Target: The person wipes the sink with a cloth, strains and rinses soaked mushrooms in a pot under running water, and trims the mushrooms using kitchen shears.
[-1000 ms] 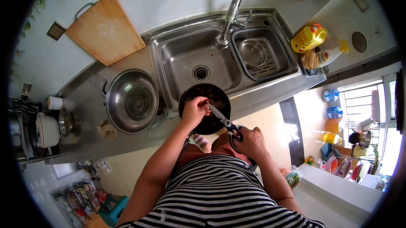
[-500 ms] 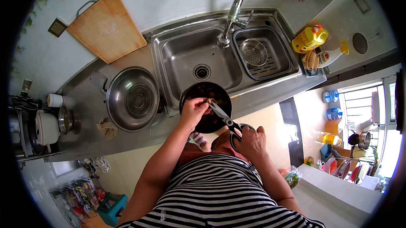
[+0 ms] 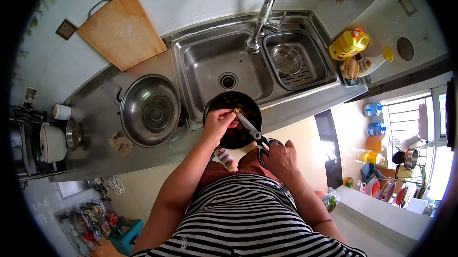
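My left hand (image 3: 219, 127) is closed, pinching a small brownish piece (image 3: 237, 111) between thumb and fingertips; its exact kind is too small to make out. In my right hand (image 3: 281, 160) is a pair of scissors (image 3: 249, 126) with black handles, fingers through the loops. The blades point up and left, their tips touching or right beside the pinched piece. Below both lies a dark round pot (image 3: 254, 107) at the sink's front edge, with several brownish lumps inside, partly hidden by my left hand and the scissors.
Behind the pot is a steel sink (image 3: 195, 66) with a faucet (image 3: 263, 18) and a drain basket holding a small strainer (image 3: 286, 60). A large metal basin (image 3: 134, 109) and a cloth (image 3: 121, 143) lie left. A cutting board (image 3: 121, 30) leans at the wall; yellow bottle (image 3: 349, 45) right.
My right hand has shifted slightly up and left, and the scissor blades look closer together. My left hand stays nearly in place with the small piece.
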`<action>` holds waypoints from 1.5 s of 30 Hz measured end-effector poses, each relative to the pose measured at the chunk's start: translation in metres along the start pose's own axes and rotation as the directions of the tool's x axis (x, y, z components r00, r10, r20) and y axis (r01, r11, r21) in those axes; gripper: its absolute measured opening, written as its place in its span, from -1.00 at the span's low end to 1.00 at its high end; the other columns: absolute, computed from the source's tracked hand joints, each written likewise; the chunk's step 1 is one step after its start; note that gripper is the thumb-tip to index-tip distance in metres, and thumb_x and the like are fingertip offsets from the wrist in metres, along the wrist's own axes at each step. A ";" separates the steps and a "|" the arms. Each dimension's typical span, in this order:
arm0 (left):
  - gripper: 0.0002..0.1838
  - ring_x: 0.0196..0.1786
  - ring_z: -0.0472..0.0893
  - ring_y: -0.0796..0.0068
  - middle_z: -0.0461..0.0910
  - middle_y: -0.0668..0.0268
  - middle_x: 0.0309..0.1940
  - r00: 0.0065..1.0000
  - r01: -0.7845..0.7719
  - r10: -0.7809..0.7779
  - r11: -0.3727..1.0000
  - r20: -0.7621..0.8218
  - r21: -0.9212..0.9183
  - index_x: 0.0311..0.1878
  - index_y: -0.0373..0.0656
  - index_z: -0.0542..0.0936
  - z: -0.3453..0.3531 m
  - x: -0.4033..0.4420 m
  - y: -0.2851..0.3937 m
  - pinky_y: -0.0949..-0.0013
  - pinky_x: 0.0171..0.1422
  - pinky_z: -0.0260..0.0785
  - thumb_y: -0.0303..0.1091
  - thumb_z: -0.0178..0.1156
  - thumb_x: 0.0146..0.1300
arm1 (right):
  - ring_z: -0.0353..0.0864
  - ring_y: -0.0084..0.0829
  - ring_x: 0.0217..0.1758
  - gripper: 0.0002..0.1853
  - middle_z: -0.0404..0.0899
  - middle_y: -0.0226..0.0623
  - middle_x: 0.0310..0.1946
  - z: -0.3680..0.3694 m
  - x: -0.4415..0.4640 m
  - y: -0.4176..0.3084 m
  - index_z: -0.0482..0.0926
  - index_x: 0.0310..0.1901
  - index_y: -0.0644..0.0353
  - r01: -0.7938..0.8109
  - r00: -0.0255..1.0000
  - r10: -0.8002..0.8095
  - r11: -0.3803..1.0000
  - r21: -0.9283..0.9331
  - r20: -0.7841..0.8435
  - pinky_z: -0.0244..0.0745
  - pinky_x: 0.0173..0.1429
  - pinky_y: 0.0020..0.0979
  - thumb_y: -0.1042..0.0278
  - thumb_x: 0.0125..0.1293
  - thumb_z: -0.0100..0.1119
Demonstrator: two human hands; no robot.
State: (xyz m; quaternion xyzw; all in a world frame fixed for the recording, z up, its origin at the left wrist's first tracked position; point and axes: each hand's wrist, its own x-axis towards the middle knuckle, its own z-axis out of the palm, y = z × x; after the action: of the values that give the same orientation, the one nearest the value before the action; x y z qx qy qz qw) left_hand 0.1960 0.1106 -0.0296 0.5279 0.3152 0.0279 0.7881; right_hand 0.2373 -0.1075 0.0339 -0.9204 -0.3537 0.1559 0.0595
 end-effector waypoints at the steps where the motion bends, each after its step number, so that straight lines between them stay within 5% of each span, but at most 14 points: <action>1: -0.74 -0.29 0.65 0.47 0.64 0.21 -0.27 1.000 0.000 0.000 1.000 -0.001 0.000 -0.05 -0.40 0.55 -0.001 0.000 0.000 0.44 -0.14 0.54 -0.40 0.16 0.28 | 0.53 -0.22 -0.61 -0.66 0.57 -0.15 -0.67 0.001 0.000 0.000 0.48 -0.49 0.23 0.001 1.000 -0.001 1.000 0.001 0.000 0.31 -0.14 -0.30 0.06 0.09 0.18; 28: -0.73 -0.28 0.66 0.44 0.64 0.22 -0.27 0.999 0.034 -0.035 0.999 -0.036 -0.038 -0.09 -0.37 0.58 -0.008 0.002 0.005 0.42 -0.15 0.55 -0.33 0.17 0.31 | 0.54 -0.20 -0.57 -0.68 0.57 -0.16 -0.65 0.004 0.011 -0.005 0.48 -0.51 0.23 0.035 0.998 -0.033 0.999 0.025 -0.058 0.36 -0.14 -0.29 0.10 0.05 0.23; 31: -0.73 -0.27 0.66 0.44 0.64 0.22 -0.26 0.999 0.026 -0.027 0.999 -0.039 -0.023 -0.07 -0.38 0.58 -0.007 0.003 0.003 0.43 -0.14 0.55 -0.34 0.15 0.32 | 0.56 -0.16 -0.53 -0.64 0.56 -0.07 -0.63 0.022 0.014 0.006 0.49 -0.52 0.28 0.062 0.998 -0.057 0.988 0.143 -0.040 0.40 -0.21 -0.27 0.09 0.06 0.23; 33: -0.73 -0.28 0.65 0.46 0.63 0.22 -0.25 0.998 -0.016 0.018 0.999 -0.055 0.048 -0.05 -0.40 0.56 -0.006 0.003 0.001 0.45 -0.17 0.55 -0.37 0.12 0.32 | 0.47 -0.19 -0.69 -0.57 0.47 -0.09 -0.75 0.032 0.018 0.010 0.52 -0.50 0.41 0.069 0.997 -0.074 0.879 0.472 -0.009 0.38 -0.46 -0.29 0.08 0.16 0.22; 34: -0.73 -0.28 0.65 0.46 0.63 0.22 -0.25 0.998 -0.016 0.019 0.999 -0.055 0.048 -0.05 -0.40 0.56 -0.005 0.003 0.001 0.45 -0.17 0.55 -0.37 0.12 0.32 | 0.47 -0.19 -0.69 -0.57 0.47 -0.09 -0.75 0.027 0.020 0.010 0.52 -0.50 0.41 0.070 0.997 -0.074 0.879 0.471 -0.010 0.38 -0.46 -0.29 0.08 0.16 0.22; 36: -0.75 -0.36 0.64 0.50 0.62 0.23 -0.31 0.995 -0.062 0.072 0.990 -0.071 0.130 -0.04 -0.42 0.53 -0.004 0.003 0.001 0.50 -0.25 0.53 -0.42 0.09 0.32 | 0.49 -0.29 -0.61 -0.49 0.51 -0.11 -0.67 0.009 0.022 0.008 0.54 -0.47 0.36 -0.279 0.912 0.004 0.740 0.611 0.411 0.35 -0.51 -0.38 -0.06 0.17 0.25; 37: -0.75 -0.36 0.64 0.50 0.62 0.23 -0.31 0.995 -0.061 0.071 0.989 -0.071 0.131 -0.04 -0.42 0.53 -0.004 0.002 0.001 0.50 -0.25 0.53 -0.42 0.09 0.32 | 0.49 -0.29 -0.61 -0.49 0.51 -0.11 -0.67 0.002 0.019 0.006 0.54 -0.47 0.36 -0.279 0.911 0.004 0.740 0.612 0.411 0.35 -0.51 -0.38 -0.06 0.17 0.25; 39: -0.75 -0.34 0.65 0.52 0.62 0.23 -0.28 0.997 -0.023 0.034 0.986 -0.063 0.168 -0.04 -0.40 0.54 -0.003 0.002 0.005 0.50 -0.24 0.54 -0.41 0.09 0.32 | 0.29 -0.62 -0.78 -0.51 0.33 -0.44 -0.80 -0.008 0.017 0.004 0.55 -0.47 0.36 -0.497 0.832 -0.114 0.283 0.820 0.543 0.12 -0.67 -0.54 -0.02 0.28 0.18; 45: -0.76 -0.36 0.63 0.54 0.62 0.26 -0.30 0.999 -0.005 0.015 0.982 -0.050 0.191 -0.04 -0.39 0.53 0.000 0.003 0.005 0.50 -0.25 0.54 -0.44 0.07 0.32 | 0.21 -0.58 -0.84 -0.53 0.28 -0.43 -0.82 0.001 0.013 0.011 0.53 -0.49 0.36 -0.576 0.790 -0.185 0.100 0.811 0.584 0.03 -0.72 -0.53 0.05 0.37 0.07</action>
State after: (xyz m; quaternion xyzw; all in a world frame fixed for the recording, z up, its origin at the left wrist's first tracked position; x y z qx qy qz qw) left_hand 0.2000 0.1134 -0.0271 0.6018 0.3336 0.0150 0.7255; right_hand 0.2531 -0.1065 0.0276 -0.5945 -0.0249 0.6139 0.5187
